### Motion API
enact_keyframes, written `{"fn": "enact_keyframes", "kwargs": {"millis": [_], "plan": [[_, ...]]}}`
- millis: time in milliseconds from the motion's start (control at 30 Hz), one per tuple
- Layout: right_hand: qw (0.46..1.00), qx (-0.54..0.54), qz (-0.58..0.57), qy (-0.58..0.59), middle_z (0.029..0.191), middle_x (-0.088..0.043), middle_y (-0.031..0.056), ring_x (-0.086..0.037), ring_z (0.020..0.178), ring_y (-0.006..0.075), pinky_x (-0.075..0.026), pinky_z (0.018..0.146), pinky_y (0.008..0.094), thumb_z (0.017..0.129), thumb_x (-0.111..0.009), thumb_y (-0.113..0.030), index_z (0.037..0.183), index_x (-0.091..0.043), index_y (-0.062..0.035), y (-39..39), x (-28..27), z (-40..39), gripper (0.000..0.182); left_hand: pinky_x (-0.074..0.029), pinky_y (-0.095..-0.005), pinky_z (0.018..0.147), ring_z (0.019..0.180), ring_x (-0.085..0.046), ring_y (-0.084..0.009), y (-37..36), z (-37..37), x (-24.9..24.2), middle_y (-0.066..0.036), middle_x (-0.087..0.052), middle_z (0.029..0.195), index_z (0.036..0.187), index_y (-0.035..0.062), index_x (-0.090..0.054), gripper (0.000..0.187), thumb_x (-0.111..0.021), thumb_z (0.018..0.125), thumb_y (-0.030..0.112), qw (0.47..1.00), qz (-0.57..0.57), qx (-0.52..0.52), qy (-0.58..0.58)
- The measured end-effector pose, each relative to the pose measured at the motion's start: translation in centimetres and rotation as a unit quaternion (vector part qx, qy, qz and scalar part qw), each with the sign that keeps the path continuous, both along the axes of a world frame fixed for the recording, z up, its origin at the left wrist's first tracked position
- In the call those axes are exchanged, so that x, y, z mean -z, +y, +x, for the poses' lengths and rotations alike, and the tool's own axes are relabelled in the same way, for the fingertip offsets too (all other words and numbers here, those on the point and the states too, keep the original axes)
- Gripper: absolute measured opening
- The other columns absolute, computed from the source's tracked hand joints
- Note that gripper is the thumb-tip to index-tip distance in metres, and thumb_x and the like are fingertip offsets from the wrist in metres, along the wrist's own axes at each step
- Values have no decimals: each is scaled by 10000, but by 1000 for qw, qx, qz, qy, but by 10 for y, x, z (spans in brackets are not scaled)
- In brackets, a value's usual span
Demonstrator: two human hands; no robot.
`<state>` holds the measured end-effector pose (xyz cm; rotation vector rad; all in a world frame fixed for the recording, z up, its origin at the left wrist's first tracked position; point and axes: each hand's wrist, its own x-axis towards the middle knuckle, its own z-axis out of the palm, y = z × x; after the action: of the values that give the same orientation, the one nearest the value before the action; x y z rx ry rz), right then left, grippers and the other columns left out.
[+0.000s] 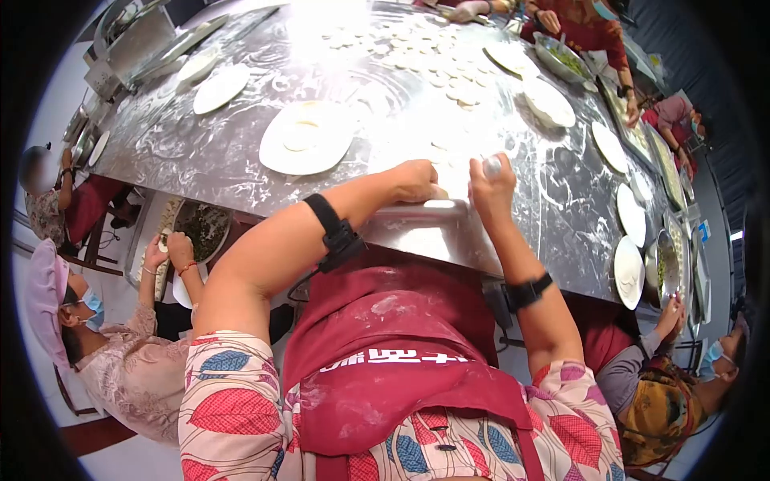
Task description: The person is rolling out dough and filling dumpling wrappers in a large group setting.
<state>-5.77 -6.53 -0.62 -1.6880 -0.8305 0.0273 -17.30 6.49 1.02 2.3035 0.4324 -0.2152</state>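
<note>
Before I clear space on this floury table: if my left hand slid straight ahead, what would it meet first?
Probably the large white plate. The left hand rests on the metal table pointing roughly toward it, with only bare floured surface between them. Depth is hard to judge in this wide view.

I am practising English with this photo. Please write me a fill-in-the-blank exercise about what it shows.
1. The person's left hand and right hand rest on a floured ____ table.
2. The person wears a dark red ____ with white lettering over a patterned top.
3. Each of the person's forearms carries a ____ strap.
4. On the table beyond the hands lies a white ____, with small dough rounds scattered further off.

Missing words: metal; apron; black; plate
</note>
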Motion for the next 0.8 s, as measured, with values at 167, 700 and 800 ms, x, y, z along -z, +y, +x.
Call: {"fn": "enact_keyframes", "kwargs": {"millis": [167,700,800], "plan": [[993,-44,29,110,572,-547,54,-524,490,128,-399,440,268,820,-622,-62,788,-466,-6,-63,-4,-47,168,-443,-356,643,708,-575,-208,7,-18,5,-148,-609,717,853,-27,-608,176,-585,737,104,999,-19,24,-29],[997,-16,12,73,576,-556,59,-501,434,114,-405,410,280,810,-626,-28,766,-456,-17,-34,-13,-28,175,-470,-349,699,763,-608,-231,5,-17,7,-140,-645,801,885,0,-621,193,-607,738,125,998,-23,33,-43],[1000,4,-6,-23,570,-545,86,-522,496,149,-412,467,305,798,-644,-77,788,-473,2,12,2,6,189,-469,-354,710,774,-610,-245,7,-1,9,-149,-650,819,895,0,-625,207,-599,744,139,998,42,-13,-50]]}}
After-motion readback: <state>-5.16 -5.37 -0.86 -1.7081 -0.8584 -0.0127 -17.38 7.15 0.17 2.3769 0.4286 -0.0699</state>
